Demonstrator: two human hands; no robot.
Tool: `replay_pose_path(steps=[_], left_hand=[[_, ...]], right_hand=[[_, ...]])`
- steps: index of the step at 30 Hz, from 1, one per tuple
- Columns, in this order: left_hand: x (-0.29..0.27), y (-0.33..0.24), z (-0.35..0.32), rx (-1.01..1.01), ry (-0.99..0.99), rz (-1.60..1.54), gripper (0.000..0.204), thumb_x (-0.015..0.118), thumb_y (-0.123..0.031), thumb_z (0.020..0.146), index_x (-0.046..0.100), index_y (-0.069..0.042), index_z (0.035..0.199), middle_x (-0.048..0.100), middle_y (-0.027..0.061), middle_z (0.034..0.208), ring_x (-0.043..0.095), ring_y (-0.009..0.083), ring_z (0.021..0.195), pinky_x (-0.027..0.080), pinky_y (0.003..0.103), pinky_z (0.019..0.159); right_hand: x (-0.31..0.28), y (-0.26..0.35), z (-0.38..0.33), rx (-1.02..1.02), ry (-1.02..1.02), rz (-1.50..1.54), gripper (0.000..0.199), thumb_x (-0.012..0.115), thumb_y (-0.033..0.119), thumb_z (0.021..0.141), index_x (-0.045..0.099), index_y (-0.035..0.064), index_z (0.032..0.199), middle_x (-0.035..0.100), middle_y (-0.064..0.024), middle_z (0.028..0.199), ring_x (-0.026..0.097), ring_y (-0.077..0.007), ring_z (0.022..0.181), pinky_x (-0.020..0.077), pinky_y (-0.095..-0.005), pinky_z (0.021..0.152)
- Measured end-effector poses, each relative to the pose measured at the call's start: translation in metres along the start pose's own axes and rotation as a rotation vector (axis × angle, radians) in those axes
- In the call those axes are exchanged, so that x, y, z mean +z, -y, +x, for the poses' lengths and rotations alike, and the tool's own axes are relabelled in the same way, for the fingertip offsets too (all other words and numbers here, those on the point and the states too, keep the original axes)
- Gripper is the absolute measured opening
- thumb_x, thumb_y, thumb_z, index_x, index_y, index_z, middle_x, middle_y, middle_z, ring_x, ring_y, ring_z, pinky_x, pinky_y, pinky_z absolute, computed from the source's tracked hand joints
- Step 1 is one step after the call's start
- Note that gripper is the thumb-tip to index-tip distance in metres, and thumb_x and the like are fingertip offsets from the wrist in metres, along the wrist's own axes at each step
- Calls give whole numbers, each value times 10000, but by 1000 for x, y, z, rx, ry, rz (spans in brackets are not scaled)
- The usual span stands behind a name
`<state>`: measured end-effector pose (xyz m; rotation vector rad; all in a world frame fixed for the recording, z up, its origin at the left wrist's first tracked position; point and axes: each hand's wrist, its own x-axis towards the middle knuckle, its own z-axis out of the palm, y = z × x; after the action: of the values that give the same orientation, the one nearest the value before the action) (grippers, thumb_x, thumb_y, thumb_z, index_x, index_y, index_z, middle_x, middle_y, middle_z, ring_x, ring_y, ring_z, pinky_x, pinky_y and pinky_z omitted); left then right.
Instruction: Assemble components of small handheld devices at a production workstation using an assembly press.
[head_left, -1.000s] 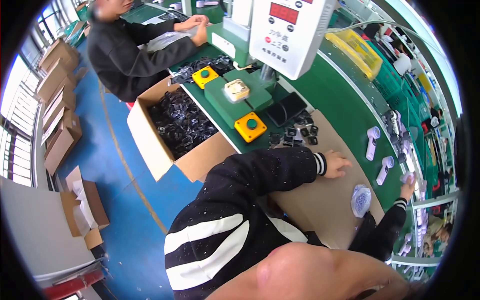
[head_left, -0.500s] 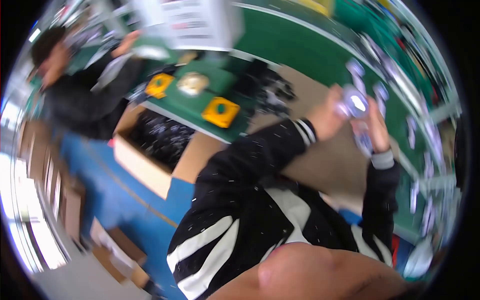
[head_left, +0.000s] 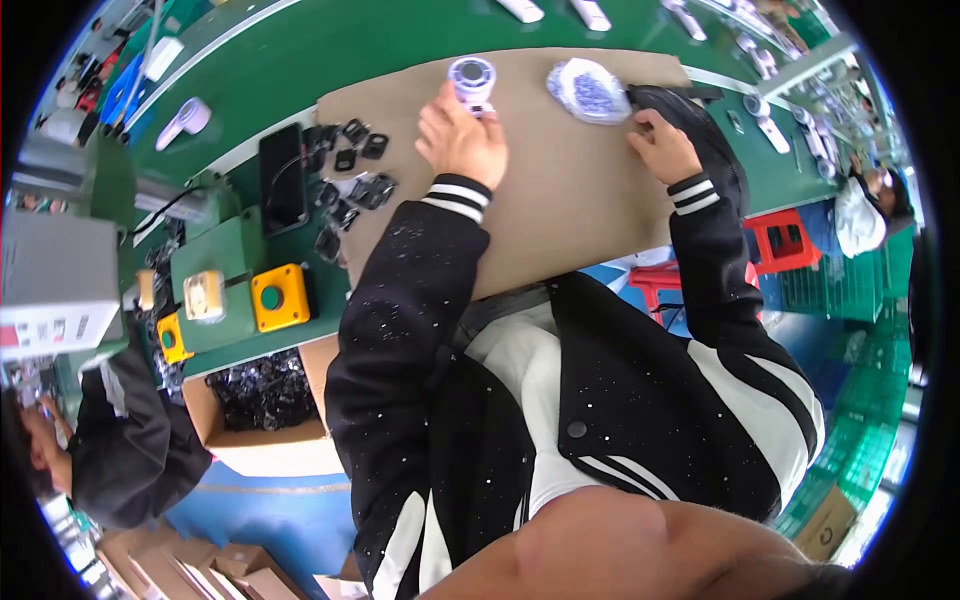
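Observation:
My left hand (head_left: 462, 138) is closed around a lavender handheld fan (head_left: 472, 72), its round head turned up toward me above the cardboard sheet (head_left: 560, 205). My right hand (head_left: 664, 148) hovers at the right of the sheet with fingers loosely curled and apart; I see nothing in them. Beside it lie a clear plastic bag of small purple-blue parts (head_left: 588, 92) and a black bag (head_left: 715, 140). Small black pieces (head_left: 345, 200), some in clear wrap, are strewn along the sheet's left edge.
A black phone (head_left: 283, 178) lies left of the sheet, near a green press with a yellow button box (head_left: 280, 298). An open carton (head_left: 270, 455) of black parts stands below. More fans (head_left: 768, 125) lie on the green belt. A co-worker's dark sleeve (head_left: 130, 440) is at lower left.
My view has turned right. Both hands were together around the fan; now the right hand is off it, over by the bags, and only the left holds the fan.

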<state>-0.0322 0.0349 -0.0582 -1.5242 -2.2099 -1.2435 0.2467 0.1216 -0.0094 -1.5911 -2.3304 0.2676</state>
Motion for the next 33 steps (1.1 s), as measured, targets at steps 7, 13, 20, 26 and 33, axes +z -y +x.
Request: replay_pose_path(steps=[7,13,20,26,33], left_hand=[[-31,-10,4,28,-104,-51,646,602,-296,750,362,-43,1294,425,194,1069,435,332,893,343,427,758],[-88,39,18,126,12,421,455,630,-311,711,529,-60,1077,479,149,949,440,302,847,307,397,716],[-87,79,25,174,82,638,254,616,-295,740,635,-150,948,609,53,867,507,268,792,331,408,739],[-89,83,28,172,3,570,161,632,-178,718,657,-143,873,664,7,792,544,228,755,343,377,735],[-105,62,28,163,-82,496,199,606,-113,720,676,-159,901,691,-14,804,572,224,755,362,339,737]], right_hand=[[9,-13,3,76,-72,-65,221,562,256,862,589,122,1036,674,-117,884,634,-362,790,505,-426,725],[18,-28,5,89,-52,-22,164,540,238,890,581,91,949,657,-118,802,616,-371,746,491,-426,696],[18,38,-8,-237,-278,534,55,580,52,862,578,53,917,569,-57,709,475,-173,562,418,-292,540],[30,124,14,-377,-81,907,35,571,55,898,563,46,931,514,13,673,446,-78,543,378,-212,509],[43,148,45,-614,102,824,27,574,48,905,567,52,931,567,-5,748,475,-90,561,424,-215,540]])
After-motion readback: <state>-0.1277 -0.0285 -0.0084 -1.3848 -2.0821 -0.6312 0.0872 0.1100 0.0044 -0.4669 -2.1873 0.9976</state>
